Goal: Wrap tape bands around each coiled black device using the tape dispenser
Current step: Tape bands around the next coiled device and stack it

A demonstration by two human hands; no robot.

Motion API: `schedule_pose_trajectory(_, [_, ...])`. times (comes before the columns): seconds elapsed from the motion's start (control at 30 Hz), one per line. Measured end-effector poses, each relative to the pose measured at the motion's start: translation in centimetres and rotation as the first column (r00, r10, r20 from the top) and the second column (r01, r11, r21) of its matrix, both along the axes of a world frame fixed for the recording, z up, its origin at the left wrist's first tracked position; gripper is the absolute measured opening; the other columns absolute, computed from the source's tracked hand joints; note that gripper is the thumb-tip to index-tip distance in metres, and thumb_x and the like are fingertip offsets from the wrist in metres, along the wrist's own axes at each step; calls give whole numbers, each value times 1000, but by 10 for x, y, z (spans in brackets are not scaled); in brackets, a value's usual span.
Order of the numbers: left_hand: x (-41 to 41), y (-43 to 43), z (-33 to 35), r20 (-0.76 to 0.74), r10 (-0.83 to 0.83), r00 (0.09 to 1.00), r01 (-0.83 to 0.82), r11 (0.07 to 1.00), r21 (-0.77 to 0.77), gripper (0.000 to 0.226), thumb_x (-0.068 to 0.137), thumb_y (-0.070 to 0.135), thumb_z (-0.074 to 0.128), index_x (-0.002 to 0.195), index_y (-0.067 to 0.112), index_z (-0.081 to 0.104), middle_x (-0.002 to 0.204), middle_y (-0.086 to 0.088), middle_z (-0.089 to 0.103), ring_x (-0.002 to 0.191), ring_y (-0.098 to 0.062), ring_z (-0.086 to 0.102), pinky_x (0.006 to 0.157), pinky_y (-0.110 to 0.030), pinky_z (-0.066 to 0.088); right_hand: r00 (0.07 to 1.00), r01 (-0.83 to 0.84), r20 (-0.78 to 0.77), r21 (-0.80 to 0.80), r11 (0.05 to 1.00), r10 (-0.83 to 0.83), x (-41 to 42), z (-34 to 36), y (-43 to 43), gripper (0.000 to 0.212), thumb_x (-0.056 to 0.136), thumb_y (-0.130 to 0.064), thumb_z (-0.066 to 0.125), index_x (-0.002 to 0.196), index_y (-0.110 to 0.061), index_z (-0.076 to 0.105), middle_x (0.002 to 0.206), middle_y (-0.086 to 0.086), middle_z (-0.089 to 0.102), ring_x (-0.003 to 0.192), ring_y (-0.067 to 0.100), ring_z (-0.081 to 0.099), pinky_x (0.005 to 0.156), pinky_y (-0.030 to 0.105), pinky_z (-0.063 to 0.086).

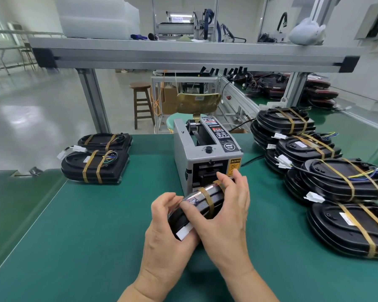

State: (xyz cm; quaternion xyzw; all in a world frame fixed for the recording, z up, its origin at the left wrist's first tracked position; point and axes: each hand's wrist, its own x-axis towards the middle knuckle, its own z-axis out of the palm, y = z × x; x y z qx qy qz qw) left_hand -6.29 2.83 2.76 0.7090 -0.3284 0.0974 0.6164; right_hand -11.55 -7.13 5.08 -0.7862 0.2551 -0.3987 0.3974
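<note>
Tape dispenser (pixel 205 153), centre of frame: yellow sticker (pixel 235 167) on the front face, right of the outlet, is headed "CAUTION"; the pictogram and small print below it are illegible. Round black badge (pixel 229 147) on top, right side, reads "SEMI", with two characters beneath that are too small to make out. Black control panel (pixel 214 127) behind the badge: red and white print, illegible. White labels (pixel 348 218) on the black devices (pixel 340 232) at right: print not readable.

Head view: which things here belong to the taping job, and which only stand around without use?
Belong to the job: black device, gripped by left hand and right hand; tape dispenser; taped stack at left; taped stacks at right.
Just around: wooden stool; brass-coloured chair; white bundle.
</note>
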Motion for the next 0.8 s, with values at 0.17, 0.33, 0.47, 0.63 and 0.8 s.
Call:
schedule_pose_trajectory(0.17, [10, 4, 3, 1, -48, 999, 48, 997, 64, 73, 65, 29, 77, 118, 57, 37, 114, 28, 59, 106, 0, 61, 87, -4, 42, 998, 45, -36, 45, 998, -43, -1, 1, -16, 92, 63, -67, 71, 142, -35, 36, 157, -16, 17, 147, 4, 13, 120, 36, 17])
schedule_pose_trajectory(0.33, [21, 10, 17, 17, -102, 995, 97, 974, 203, 64, 67, 21, 72, 123, 41, 48, 110, 22, 58, 111, -3, 56, 94, -10, 42, 998, -66, 46, 325, 944, 54, -1, 6, -34, 64, 75, -66, 61, 132, -42, 47, 133, -21, 53, 124, -2, 48, 111, 33, 39])
schedule_pose_trajectory(0.47, [25, 8, 37, 289, -119, 950, -40, 871, 490, 71, 71, 48, 64, 137, 26, 50, 122, 9, 54, 115, -13, 51, 99, -34, 43, 996, -27, 87, 371, 928, -6, 7, 8, -37, 37, 91, -35, 67, 125, -38, 52, 125, -14, 60, 116, 2, 55, 101, 23, 43])
schedule_pose_trajectory(0.63, [35, -3, 56, 337, -135, 932, -139, 725, 675, 68, 77, 50, 74, 137, 28, 51, 122, 10, 57, 114, -17, 54, 94, -33, 42, 978, -121, 207, 674, 729, -29, 22, 18, -40, 12, 91, -18, 69, 101, -21, 63, 101, 3, 67, 84, 10, 66, 74, 23, 54])
schedule_pose_trajectory(0.8, [47, 20, 59, 289, -96, 952, -119, 758, 641, 57, 73, 41, 81, 124, 30, 59, 105, 16, 57, 101, -13, 55, 85, -35, 47, 983, -76, 165, 769, 635, -82, 33, 20, -64, 11, 94, -4, 59, 90, -8, 68, 76, 4, 60, 55, 8, 55, 46, 16, 41])
